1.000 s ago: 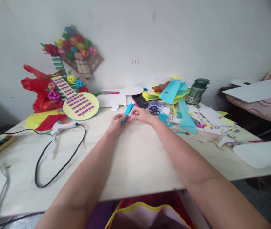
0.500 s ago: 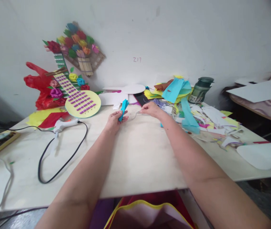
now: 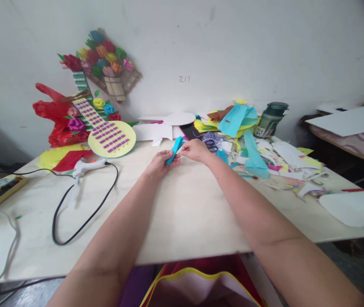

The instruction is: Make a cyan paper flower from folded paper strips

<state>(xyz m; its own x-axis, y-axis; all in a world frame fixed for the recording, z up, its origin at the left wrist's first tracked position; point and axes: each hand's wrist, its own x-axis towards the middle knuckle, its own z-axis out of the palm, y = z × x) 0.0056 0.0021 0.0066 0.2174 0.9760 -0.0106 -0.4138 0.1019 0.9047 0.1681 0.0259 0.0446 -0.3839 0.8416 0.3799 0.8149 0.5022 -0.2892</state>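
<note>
Wht tbl: glue gun, ppr scraps, btl.

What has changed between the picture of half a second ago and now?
The left hand, holding the blue paper, moved right, and the right hand moved left, so they are closer together. The thin strand seen between them is now hard to make out. No hold visibly changed. The glue gun and the guitar-shaped piece stayed in place.

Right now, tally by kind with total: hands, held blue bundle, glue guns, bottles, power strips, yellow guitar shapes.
Left hand and right hand: 2
Blue bundle: 1
Glue gun: 1
Bottle: 1
Power strip: 1
Yellow guitar shape: 1
Total: 7
</note>
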